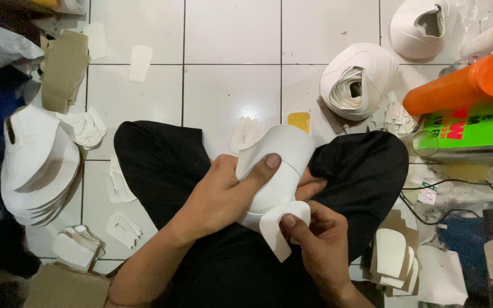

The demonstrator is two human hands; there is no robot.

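left hand [223, 191] clamps curved white shoe upper [278, 162] over the lap; right hand [320, 239] pinches small white tongue-shaped piece [278, 228] against its lower edge. keep edges flush, thumb pressure even, avoid wrinkles.

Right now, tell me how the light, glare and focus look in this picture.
Head view: even overhead light, soft glare on the floor tiles; left hand, right hand and the white curved piece are sharp; the left edge and the black trousers fall dark; the orange bottle is vivid, corners slightly soft.
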